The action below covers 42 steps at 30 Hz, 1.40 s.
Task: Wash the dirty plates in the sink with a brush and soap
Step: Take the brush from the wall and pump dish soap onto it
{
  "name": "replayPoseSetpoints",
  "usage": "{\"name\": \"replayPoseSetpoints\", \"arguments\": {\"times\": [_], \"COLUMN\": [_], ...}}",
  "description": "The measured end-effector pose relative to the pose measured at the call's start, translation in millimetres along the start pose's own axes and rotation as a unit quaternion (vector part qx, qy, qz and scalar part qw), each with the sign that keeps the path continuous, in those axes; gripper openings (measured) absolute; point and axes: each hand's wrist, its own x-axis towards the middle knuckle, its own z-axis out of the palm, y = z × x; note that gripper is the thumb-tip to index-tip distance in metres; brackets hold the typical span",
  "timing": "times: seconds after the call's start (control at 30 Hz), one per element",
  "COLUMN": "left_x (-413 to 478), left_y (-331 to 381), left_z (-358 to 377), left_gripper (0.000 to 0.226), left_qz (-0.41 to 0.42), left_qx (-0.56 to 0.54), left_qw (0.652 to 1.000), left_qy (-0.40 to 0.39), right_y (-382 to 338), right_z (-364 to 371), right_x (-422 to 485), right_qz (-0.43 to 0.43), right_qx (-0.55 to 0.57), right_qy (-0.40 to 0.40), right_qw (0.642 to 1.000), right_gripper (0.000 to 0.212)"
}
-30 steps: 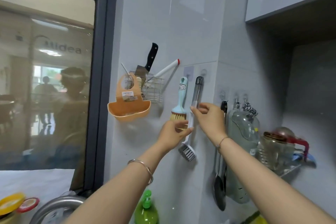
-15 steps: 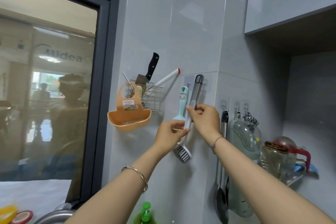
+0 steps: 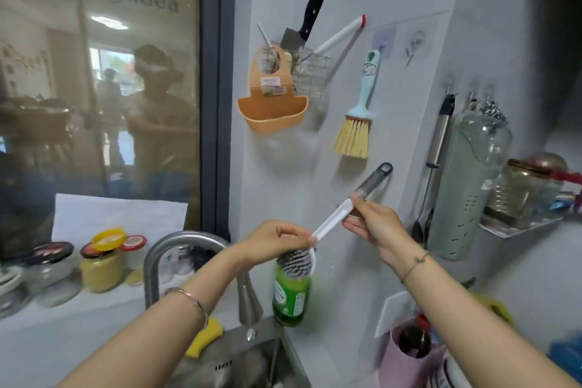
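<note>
Sink (image 3: 252, 362) at bottom edge; plates not discernible inside. Both forearms reach forward. Right hand (image 3: 374, 224) curled round handle of dish brush (image 3: 333, 220); left hand (image 3: 277, 242) pinches neck above bristles. Brush slanted, head low-left, just over green soap bottle (image 3: 289, 296). Brush now off wall hook (image 3: 414, 44), lowered toward sink: tool fetched, soaping likely next.

Two brushes, we counted: one dish brush (image 3: 332, 220) and one yellow-bristled brush (image 3: 357, 118). Two hands there, the left hand (image 3: 277, 241) and the right hand (image 3: 374, 224), and two wrist pieces, one bangle (image 3: 189, 301) and one cord bracelet (image 3: 414, 264). One knife (image 3: 311, 12), one wire basket (image 3: 311, 72), one orange holder (image 3: 272, 113). One soap bottle (image 3: 289, 299), one tap (image 3: 152, 277), one pink cup (image 3: 406, 362). The lidded jars (image 3: 100, 268) overlapped; we got no sure number.
</note>
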Motion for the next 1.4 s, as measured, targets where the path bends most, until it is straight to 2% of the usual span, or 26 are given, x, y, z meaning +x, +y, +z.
{"name": "replayPoseSetpoints", "arguments": {"times": [0.07,0.13,0.2,0.27,0.33,0.4,0.47,0.5,0.57,0.67,0.77,0.83,0.87,0.9,0.97,1.0,1.1,1.2,1.27,1.33,1.4], "left_x": [-14,-24,-35,-41,-43,-44,-44,-43,-39,-32,-22,-17,-15,-11,1,8,32,53,65,76,89], "left_y": [-26,-49,-68,-81,-86,-88,-89,-88,-85,-81,-90,-94,-96,-99,-111,-114,-140,-155,-164,-177,-194], "left_z": [0,2,4,6,8,11,14,15,16,21,31,43,49,57,73,81,94,94,94,91,89], "left_gripper": [0.016,0.013,0.016,0.019,0.017,0.016,0.020,0.022,0.025,0.036,0.061,0.064,0.063,0.058,0.025,0.016,0.019,0.003,0.006,0.017,0.020], "left_qz": [-0.032,-0.064,-0.092,-0.106,-0.106,-0.102,-0.102,-0.104,-0.113,-0.130,-0.068,-0.024,-0.029,-0.048,-0.093,-0.104,-0.122,-0.119,-0.123,-0.129,-0.140], "left_qx": [0.007,0.002,0.010,0.046,0.085,0.117,0.155,0.174,0.199,0.204,0.177,0.086,0.036,-0.012,-0.079,-0.098,-0.131,-0.184,-0.214,-0.259,-0.284], "left_qw": [0.999,0.997,0.994,0.992,0.988,0.982,0.974,0.970,0.963,0.962,0.982,0.989,0.987,0.985,0.981,0.979,0.970,0.939,0.923,0.901,0.884], "left_qy": [-0.023,-0.049,-0.053,-0.058,-0.079,-0.106,-0.129,-0.134,-0.145,-0.127,0.014,0.122,0.151,0.166,0.153,0.144,0.167,0.264,0.296,0.322,0.343], "right_y": [33,61,89,111,130,144,154,157,162,169,181,191,194,200,212,218,231,238,237,230,220], "right_z": [-4,-10,-16,-15,-14,-13,-12,-14,-17,-23,-28,-28,-25,-24,-20,-17,-10,-6,-8,-8,-1], "right_x": [-14,-26,-40,-57,-62,-66,-74,-76,-80,-81,-73,-61,-55,-47,-32,-24,-1,17,34,62,102], "right_qz": [0.029,-0.020,-0.124,-0.240,-0.298,-0.242,-0.135,-0.107,-0.068,-0.017,0.003,0.018,0.024,0.026,0.023,0.020,0.016,0.037,0.030,-0.006,-0.021], "right_qx": [-0.040,-0.224,-0.412,-0.482,-0.527,-0.552,-0.510,-0.463,-0.369,-0.293,-0.257,-0.224,-0.208,-0.200,-0.189,-0.183,-0.171,-0.145,-0.157,-0.164,-0.131], "right_qy": [-0.006,0.032,0.096,0.095,0.005,-0.142,-0.237,-0.259,-0.273,-0.251,-0.181,-0.114,-0.073,-0.034,0.025,0.042,0.048,-0.009,-0.050,-0.020,0.020], "right_qw": [0.999,0.974,0.898,0.837,0.796,0.785,0.816,0.841,0.886,0.922,0.949,0.968,0.975,0.979,0.981,0.982,0.984,0.989,0.986,0.986,0.991], "right_gripper": [0.021,0.027,0.043,0.044,0.041,0.043,0.022,0.016,0.018,0.013,0.015,0.018,0.018,0.019,0.023,0.025,0.027,0.019,0.012,0.008,0.019]}}
